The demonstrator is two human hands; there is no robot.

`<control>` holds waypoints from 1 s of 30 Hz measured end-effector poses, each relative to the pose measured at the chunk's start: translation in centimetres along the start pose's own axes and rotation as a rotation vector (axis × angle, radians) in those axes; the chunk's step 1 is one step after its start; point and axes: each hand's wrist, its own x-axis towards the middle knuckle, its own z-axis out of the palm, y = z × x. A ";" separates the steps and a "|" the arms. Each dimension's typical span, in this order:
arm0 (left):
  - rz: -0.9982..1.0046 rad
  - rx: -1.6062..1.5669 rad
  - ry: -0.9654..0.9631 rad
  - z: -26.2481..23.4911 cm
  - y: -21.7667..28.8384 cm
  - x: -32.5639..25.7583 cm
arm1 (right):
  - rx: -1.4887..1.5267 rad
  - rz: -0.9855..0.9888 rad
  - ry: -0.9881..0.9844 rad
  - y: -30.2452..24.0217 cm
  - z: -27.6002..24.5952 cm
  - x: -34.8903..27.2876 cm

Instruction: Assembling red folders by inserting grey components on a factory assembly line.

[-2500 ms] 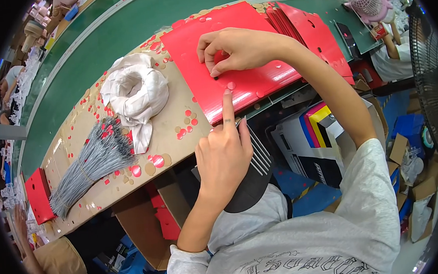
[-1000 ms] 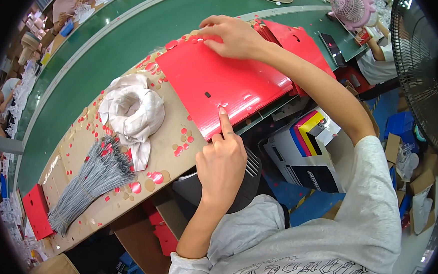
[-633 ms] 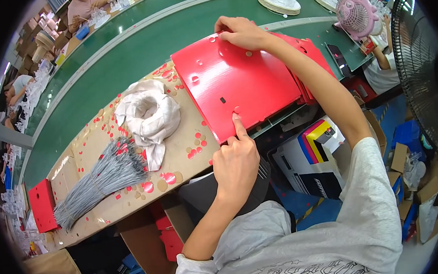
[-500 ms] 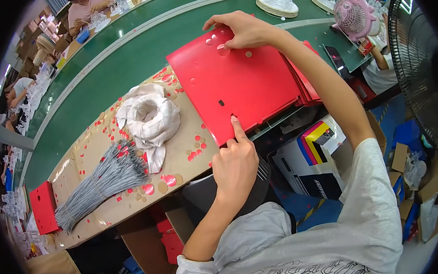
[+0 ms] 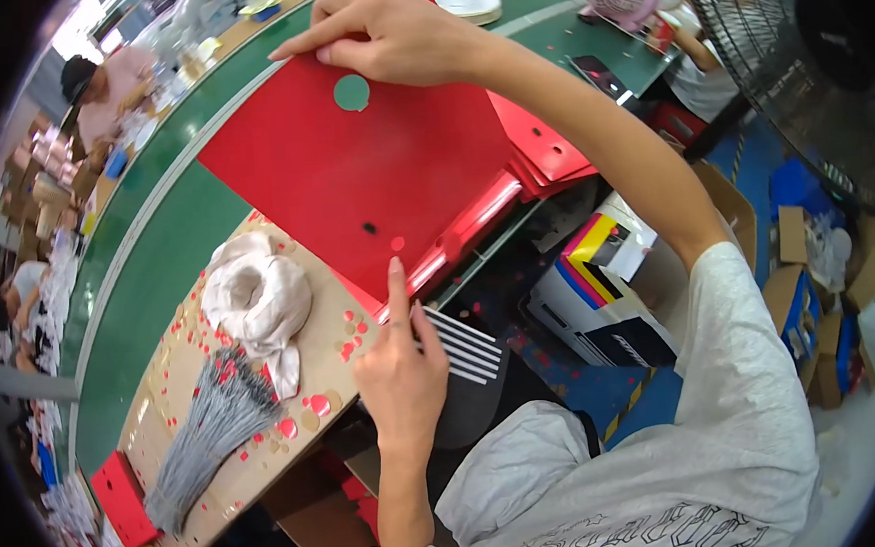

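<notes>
A red sheet (image 5: 300, 152) of thin card or plastic is tilted up off a stack of similar red sheets (image 5: 540, 147). It has a large round hole, with green showing through, and a small dark hole lower down. My right hand (image 5: 393, 36) reaches across and grips the sheet's far edge between thumb and fingers. My left hand (image 5: 401, 361) is at the near edge, index finger stretched out and thumb apart. Its fingertip is just below a small red disc (image 5: 398, 244) on the sheet; whether it touches the sheet I cannot tell.
Left of the sheet lie a bunched white cloth (image 5: 259, 299), a bundle of grey wire ties (image 5: 202, 433) and scattered red and tan discs. A green conveyor (image 5: 179, 229) curves behind. At the right are a black fan (image 5: 775, 52), a phone (image 5: 598, 77) and a printed carton (image 5: 599, 294).
My right hand has lifted the sheet's far edge off the stack, and the large round hole now shows. My left hand has drawn back slightly, its thumb spreading. The whole view has shifted.
</notes>
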 end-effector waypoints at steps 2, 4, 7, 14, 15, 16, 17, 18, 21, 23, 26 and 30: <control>-0.032 -0.027 -0.030 -0.2 0.5 0.1 | 0.199 0.098 0.036 0.0 -1.4 -0.5; 0.007 -0.054 -0.014 -0.1 0.4 -0.1 | 0.144 0.073 0.120 0.3 -2.3 -1.3; 0.025 -0.145 0.020 -1.5 0.7 -0.5 | -0.049 0.065 0.231 1.3 -5.2 -1.3; -0.095 -0.262 -0.009 -3.0 1.0 -0.1 | -0.429 0.310 0.224 14.6 -12.1 -7.8; -0.133 -0.284 -0.034 -3.2 1.0 0.0 | -0.528 0.289 0.095 16.9 -13.0 -10.1; -0.157 -0.341 0.011 -2.9 1.0 -0.1 | -0.617 0.267 -0.033 18.3 -13.3 -11.4; -0.201 -0.278 0.018 -3.4 -0.3 -0.6 | -0.021 0.999 -0.068 9.8 -9.8 -8.0; -0.203 -0.332 0.002 -3.4 0.3 -0.5 | -0.090 0.828 -0.047 12.2 -10.7 -10.6; -0.217 -0.362 -0.032 -3.5 0.5 -0.4 | -0.124 0.554 -0.082 20.0 -8.5 -17.5; -0.256 -0.355 -0.069 -3.7 0.7 -0.2 | -0.153 0.579 -0.188 20.6 -6.5 -19.2; -0.255 -0.415 -0.034 -3.3 0.6 -0.2 | -0.310 0.610 -0.441 20.8 -3.3 -20.4; -0.335 -0.487 -0.067 -4.0 1.0 -0.1 | -0.023 0.795 -0.165 19.7 -1.1 -20.4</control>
